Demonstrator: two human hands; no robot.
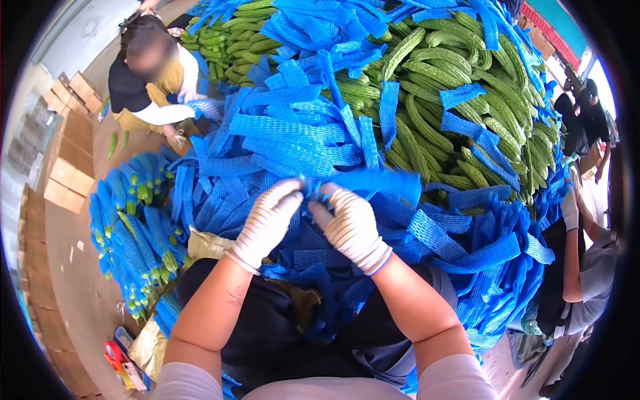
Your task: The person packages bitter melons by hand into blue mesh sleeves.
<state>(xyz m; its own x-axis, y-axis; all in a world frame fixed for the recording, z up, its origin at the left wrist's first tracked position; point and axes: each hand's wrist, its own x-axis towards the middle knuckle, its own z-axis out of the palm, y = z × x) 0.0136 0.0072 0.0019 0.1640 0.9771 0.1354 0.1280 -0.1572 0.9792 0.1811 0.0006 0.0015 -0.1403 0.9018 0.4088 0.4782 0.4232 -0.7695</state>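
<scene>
My left hand (269, 220) and my right hand (351, 227), both in striped white gloves, are close together at the centre. Their fingers pinch the end of a blue foam net sleeve (380, 183), which stretches to the right and is blurred at its far end. Beneath and around both hands lies a heap of blue net sleeves (287, 143). Long green bumpy gourds (440, 63) are piled beyond the heap at the upper right, with loose sleeves lying across them.
Gourds in blue sleeves (133, 233) are stacked at the left. A person (143, 80) crouches at the upper left, and another (590, 273) is at the right. Cardboard boxes (70, 167) line the left side. Scissors (117, 360) lie at the lower left.
</scene>
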